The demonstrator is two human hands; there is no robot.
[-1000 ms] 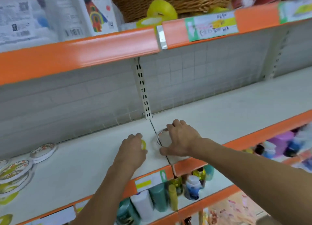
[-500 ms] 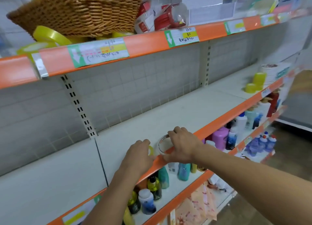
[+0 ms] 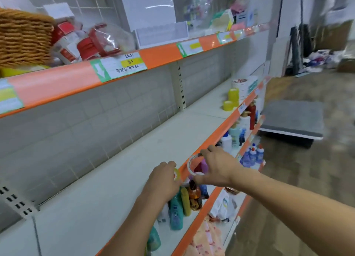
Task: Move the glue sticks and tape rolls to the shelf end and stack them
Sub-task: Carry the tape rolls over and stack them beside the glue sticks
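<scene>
Both hands, gripping a tape roll [image 3: 194, 164] and a yellow item [image 3: 177, 174], have moved past the shelf edge [image 3: 215, 138].

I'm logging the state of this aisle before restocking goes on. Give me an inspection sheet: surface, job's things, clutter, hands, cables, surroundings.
Surface: pale middle shelf with an orange front edge, mostly bare.
Job's things: clear tape roll held above the shelf edge; small yellow item, blurred; yellow rolls and a white stack at the far end.
Clutter: nothing seen on the middle shelf.
Hands: left hand grips the small yellow item; right hand pinches the tape roll.
Cables: nothing seen.
Surroundings: wicker basket and red packets on the shelf above; bottles on the shelf below; grey platform on the floor.
</scene>
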